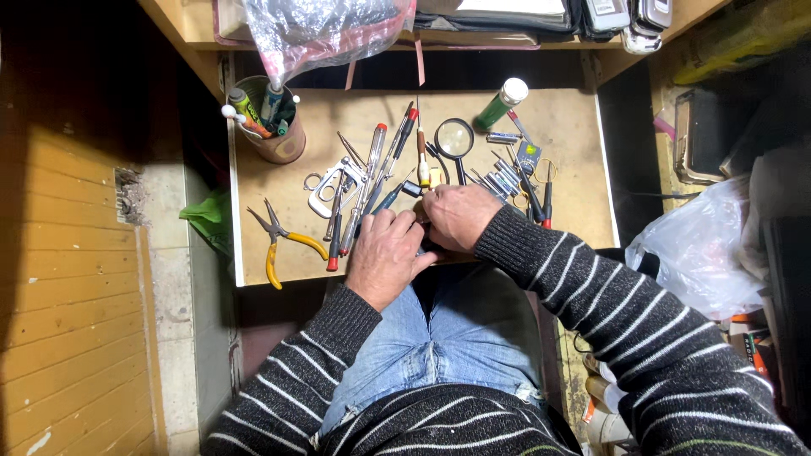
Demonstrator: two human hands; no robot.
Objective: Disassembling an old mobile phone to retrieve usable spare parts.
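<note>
My left hand (pixel 384 253) and my right hand (pixel 456 215) are pressed together at the near edge of a small brown work board (pixel 574 169). Both are curled around a small dark object (pixel 422 245) that is almost fully hidden between them. Just beyond my fingers lie several screwdrivers (pixel 372 181), a round magnifying glass (pixel 454 139) and small metal bits (pixel 505 177). Striped dark sleeves cover both forearms, and my jeans show below the board.
Yellow-handled pliers (pixel 283 241) lie at the board's left. A brown cup (pixel 272 127) full of pens stands at the back left, a green tube (pixel 500 103) at the back. A white plastic bag (pixel 697 249) sits to the right, a plastic bag (pixel 325 29) on the shelf above.
</note>
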